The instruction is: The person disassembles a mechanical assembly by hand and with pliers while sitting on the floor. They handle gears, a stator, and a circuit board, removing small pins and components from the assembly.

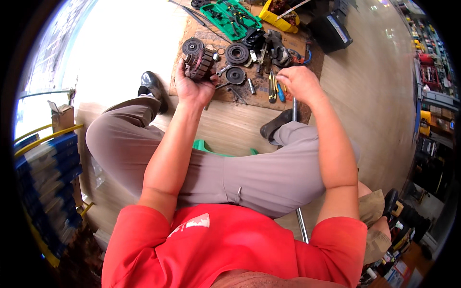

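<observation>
My left hand [196, 91] is closed around a drum-shaped metal part [200, 63] with dark, brownish ribs around its side, lifted above the work board. My right hand [301, 82] hovers over the right part of the board, with thumb and fingers drawn together; whatever is between them is too small to make out. Just left of its fingertips lie a yellow-and-black utility knife [272, 90] and a blue-handled screwdriver [280, 92]. Near the drum part are a grooved wheel [192, 46], a thick dark ring [237, 53] and a flat round disc [235, 75].
A stained brown board [257, 99] carries these parts, a small metal cylinder [251, 86] and grey work gloves [278, 50]. Behind are an open green tool case [230, 19], a yellow bin [279, 18] and a black box [329, 32]. Blue crates [48, 177] stand left.
</observation>
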Demonstrator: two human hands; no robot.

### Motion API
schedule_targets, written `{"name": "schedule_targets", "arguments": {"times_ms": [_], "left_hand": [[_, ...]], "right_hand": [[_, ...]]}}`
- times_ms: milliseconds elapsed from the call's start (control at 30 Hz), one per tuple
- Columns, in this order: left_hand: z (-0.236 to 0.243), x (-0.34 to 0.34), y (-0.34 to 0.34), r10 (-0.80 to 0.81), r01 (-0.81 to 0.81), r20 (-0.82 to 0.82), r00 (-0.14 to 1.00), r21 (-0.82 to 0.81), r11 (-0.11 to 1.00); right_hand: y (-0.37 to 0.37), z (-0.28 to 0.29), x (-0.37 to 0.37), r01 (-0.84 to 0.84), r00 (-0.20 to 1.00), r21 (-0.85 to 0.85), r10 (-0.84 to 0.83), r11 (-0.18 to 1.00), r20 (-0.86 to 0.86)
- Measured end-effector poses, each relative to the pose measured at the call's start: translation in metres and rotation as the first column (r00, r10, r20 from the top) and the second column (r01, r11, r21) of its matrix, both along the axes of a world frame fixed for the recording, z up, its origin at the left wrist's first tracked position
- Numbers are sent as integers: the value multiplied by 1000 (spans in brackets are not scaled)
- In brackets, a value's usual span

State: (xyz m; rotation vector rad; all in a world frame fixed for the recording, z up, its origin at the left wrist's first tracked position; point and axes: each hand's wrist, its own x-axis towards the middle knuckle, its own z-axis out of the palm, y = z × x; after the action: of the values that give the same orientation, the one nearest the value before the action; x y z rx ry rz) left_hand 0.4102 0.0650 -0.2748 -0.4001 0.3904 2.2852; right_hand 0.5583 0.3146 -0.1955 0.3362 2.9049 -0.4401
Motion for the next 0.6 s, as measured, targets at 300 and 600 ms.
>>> {"name": "schedule_targets", "arguments": {"times_ms": [300, 600], "left_hand": [[4, -5, -4, 27, -20, 87, 996, -81, 997], [-13, -1, 1, -13, 7, -22, 1000, -271, 963]], "right_hand": [[43, 23, 15, 125, 985, 105, -110, 987, -135], [38, 27, 14, 182, 978, 201, -198, 963, 67]]}}
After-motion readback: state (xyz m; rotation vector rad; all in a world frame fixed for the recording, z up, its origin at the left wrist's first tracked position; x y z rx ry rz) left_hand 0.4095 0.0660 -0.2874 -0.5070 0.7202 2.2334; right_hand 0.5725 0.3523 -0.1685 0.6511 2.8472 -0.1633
